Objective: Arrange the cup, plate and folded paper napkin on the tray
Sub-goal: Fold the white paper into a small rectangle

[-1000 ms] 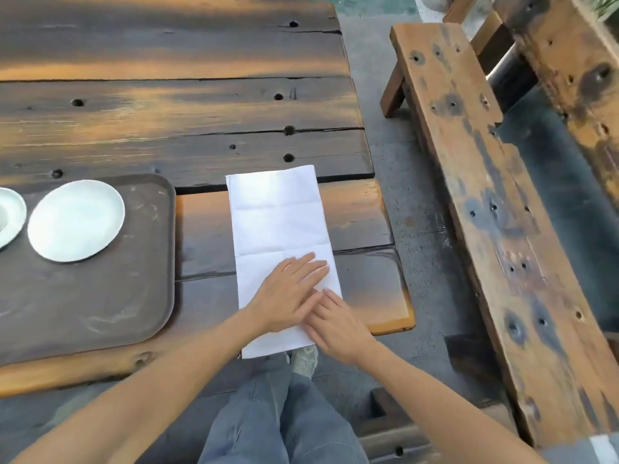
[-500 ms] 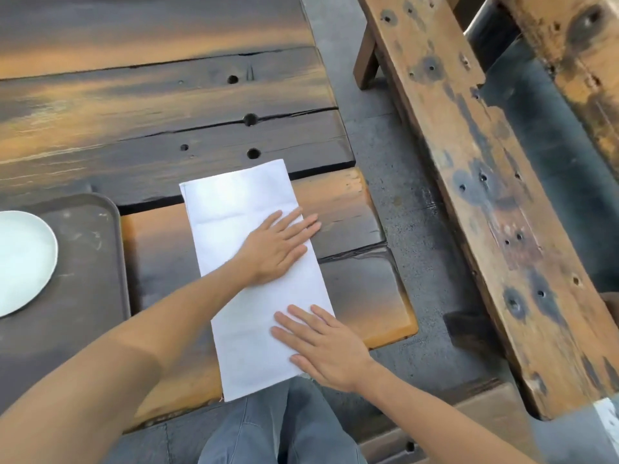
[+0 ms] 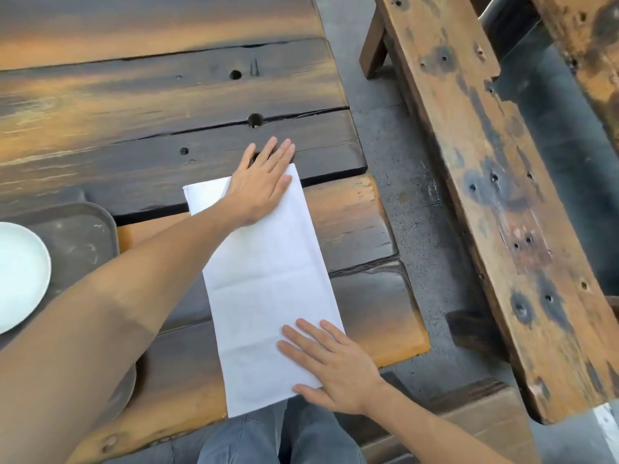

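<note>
A weathered plank table (image 3: 167, 105) stands beside a worn wooden bench (image 3: 495, 202) on grey concrete floor (image 3: 402, 155).

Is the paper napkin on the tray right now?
No, the paper napkin lies flat on the wooden table to the right of the tray, pressed down by the left hand and right hand.

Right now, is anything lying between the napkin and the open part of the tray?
No loose object does. The paper napkin lies flat on the table under both hands; only bare wood and the left forearm separate it from the tray. The plate fills the tray's left part.
</note>
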